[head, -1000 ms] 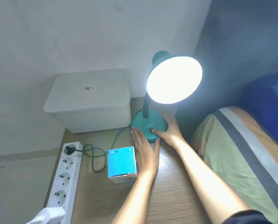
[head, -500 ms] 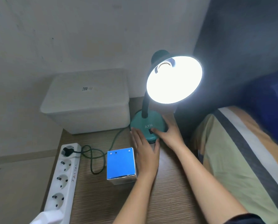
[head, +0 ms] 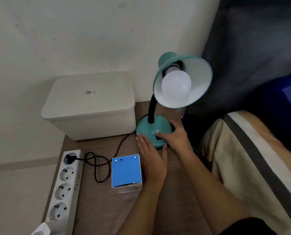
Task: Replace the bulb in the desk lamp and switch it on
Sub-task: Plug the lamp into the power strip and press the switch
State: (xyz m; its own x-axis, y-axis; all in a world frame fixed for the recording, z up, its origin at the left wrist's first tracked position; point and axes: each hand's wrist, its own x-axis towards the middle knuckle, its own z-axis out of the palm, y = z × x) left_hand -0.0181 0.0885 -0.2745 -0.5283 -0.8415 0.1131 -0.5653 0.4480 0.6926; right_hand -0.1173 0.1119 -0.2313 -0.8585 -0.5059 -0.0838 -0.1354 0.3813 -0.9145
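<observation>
A teal desk lamp stands on the wooden table, its round base (head: 147, 127) under a black neck. A white bulb (head: 176, 86) sits in the teal shade (head: 200, 78) and is dark. My right hand (head: 176, 138) rests on the right side of the base, thumb on the black switch at the front. My left hand (head: 150, 158) lies flat on the table, fingers apart, fingertips touching the base's left front edge. A blue bulb box (head: 126, 172) stands just left of my left hand.
A white lidded bin (head: 90, 106) stands behind, against the wall. A white power strip (head: 63, 185) runs along the table's left edge, the lamp's black cord (head: 97, 167) plugged into its top socket. A striped pillow (head: 253, 167) lies to the right.
The lamp was lit in both earlier frames and is now off. My hands stay in the same places on and beside the base.
</observation>
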